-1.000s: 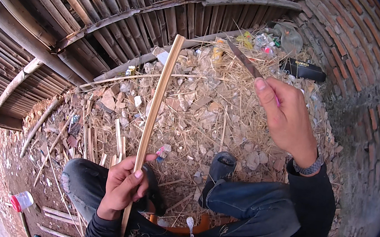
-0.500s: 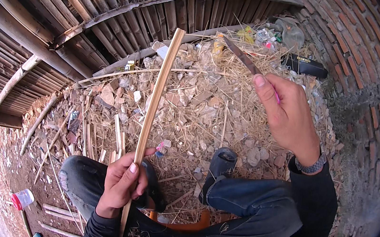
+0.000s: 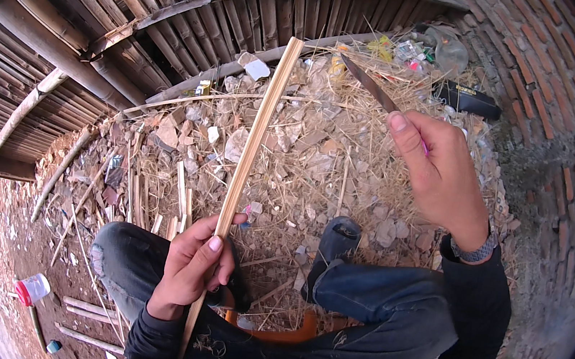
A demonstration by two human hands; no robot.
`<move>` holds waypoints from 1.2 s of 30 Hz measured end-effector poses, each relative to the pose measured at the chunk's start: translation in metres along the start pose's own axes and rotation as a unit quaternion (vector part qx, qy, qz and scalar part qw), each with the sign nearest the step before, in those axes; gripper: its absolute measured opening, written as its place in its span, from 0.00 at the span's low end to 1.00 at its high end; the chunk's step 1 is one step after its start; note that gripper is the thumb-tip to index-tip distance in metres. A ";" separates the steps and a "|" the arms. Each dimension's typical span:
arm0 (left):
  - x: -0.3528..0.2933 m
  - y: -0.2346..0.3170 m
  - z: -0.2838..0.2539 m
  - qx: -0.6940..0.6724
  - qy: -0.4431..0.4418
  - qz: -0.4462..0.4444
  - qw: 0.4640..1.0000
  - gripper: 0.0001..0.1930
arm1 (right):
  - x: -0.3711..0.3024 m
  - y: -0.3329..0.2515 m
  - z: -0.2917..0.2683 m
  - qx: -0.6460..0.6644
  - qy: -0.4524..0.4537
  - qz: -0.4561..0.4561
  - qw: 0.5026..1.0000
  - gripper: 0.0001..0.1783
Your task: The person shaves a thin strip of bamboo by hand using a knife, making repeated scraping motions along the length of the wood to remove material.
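Note:
My left hand [image 3: 196,258] is closed round the lower part of a long split bamboo strip [image 3: 259,128], pale and streaked along its length. The strip stands tilted, its top leaning away and to the right, its lower end passing over my thigh. In my right hand [image 3: 444,175] is a knife [image 3: 367,81] with a dark, worn blade pointing up and to the left. A bit of pink shows at its grip; my fingers hide the rest. Blade and strip are apart.
Rubble and straw [image 3: 305,153] cover the ground ahead. Bamboo fencing [image 3: 179,5] runs along the far left, a brick wall [image 3: 553,91] along the right. A black case [image 3: 466,99] lies by the wall. Split sticks [image 3: 184,191] lie near my left knee, a red-lidded tub [image 3: 33,288] farther left.
The bamboo strip's top has tipped to the right, and my left hand has shifted slightly right and up. My right hand has moved only a little, still holding the knife.

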State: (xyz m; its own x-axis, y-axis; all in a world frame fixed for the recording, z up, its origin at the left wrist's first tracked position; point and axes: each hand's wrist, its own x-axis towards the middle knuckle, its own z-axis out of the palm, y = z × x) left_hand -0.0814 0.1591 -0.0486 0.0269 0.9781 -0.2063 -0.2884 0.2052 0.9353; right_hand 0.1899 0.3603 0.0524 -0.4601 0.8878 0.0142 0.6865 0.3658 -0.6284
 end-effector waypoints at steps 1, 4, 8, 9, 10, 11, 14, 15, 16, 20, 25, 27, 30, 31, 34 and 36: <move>0.001 0.001 0.001 0.000 0.002 -0.001 1.000 0.24 | 0.000 -0.001 0.000 0.011 0.008 -0.002 1.000 0.28; 0.000 0.001 0.002 -0.001 -0.001 -0.010 1.000 0.23 | -0.002 -0.003 0.000 0.014 0.010 -0.002 1.000 0.28; -0.003 -0.001 -0.002 -0.005 -0.023 -0.006 1.000 0.22 | -0.002 -0.008 0.000 -0.015 -0.009 0.005 1.000 0.28; -0.004 -0.001 -0.004 -0.006 -0.036 -0.006 0.999 0.21 | -0.001 -0.006 0.003 -0.016 -0.008 0.004 1.000 0.28; -0.004 -0.001 -0.003 -0.005 -0.035 -0.004 0.999 0.21 | 0.000 -0.003 0.008 -0.013 0.018 -0.028 0.999 0.31; -0.004 -0.001 -0.002 0.000 -0.019 -0.006 1.000 0.21 | 0.000 -0.002 0.011 -0.009 0.044 -0.060 0.997 0.34; -0.005 0.001 0.001 0.009 -0.007 -0.004 1.000 0.22 | -0.004 -0.016 0.009 -0.056 0.035 -0.055 0.996 0.32; -0.004 0.002 0.001 0.013 -0.011 -0.006 1.000 0.22 | -0.007 -0.026 0.008 -0.057 0.040 -0.058 0.996 0.32; -0.003 0.002 0.004 0.014 -0.013 0.002 1.000 0.22 | -0.010 -0.039 0.007 -0.143 0.011 -0.055 0.988 0.30; -0.001 -0.005 0.000 0.006 -0.025 -0.005 1.000 0.21 | -0.016 -0.095 0.039 -0.267 -0.024 -0.134 0.954 0.23; 0.009 -0.031 0.007 -0.016 0.049 0.048 0.997 0.19 | -0.019 -0.176 0.075 -0.311 -0.131 -0.182 0.924 0.18; 0.003 -0.016 0.003 -0.015 0.005 0.037 0.999 0.19 | -0.022 -0.198 0.089 -0.298 -0.136 -0.214 0.920 0.18; -0.003 -0.014 -0.003 0.012 -0.006 0.010 1.000 0.20 | -0.022 -0.209 0.106 -0.293 -0.145 -0.223 0.918 0.19; -0.001 -0.011 0.000 0.027 -0.008 0.002 1.000 0.20 | -0.021 -0.210 0.106 -0.294 -0.139 -0.224 0.919 0.20; -0.009 -0.002 0.005 0.048 0.010 -0.015 0.999 0.20 | -0.028 -0.212 0.103 -0.288 -0.140 -0.218 0.922 0.21; -0.016 0.001 0.006 0.046 0.018 -0.017 0.999 0.20 | -0.030 -0.217 0.104 -0.289 -0.142 -0.219 0.921 0.21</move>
State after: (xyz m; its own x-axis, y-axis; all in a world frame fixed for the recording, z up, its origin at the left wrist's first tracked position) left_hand -0.0769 0.1443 -0.0426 0.0001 0.9688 -0.2477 -0.1990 0.2427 0.9495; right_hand -0.0039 0.2248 0.1075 -0.8371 0.5400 -0.0878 0.5466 0.8324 -0.0912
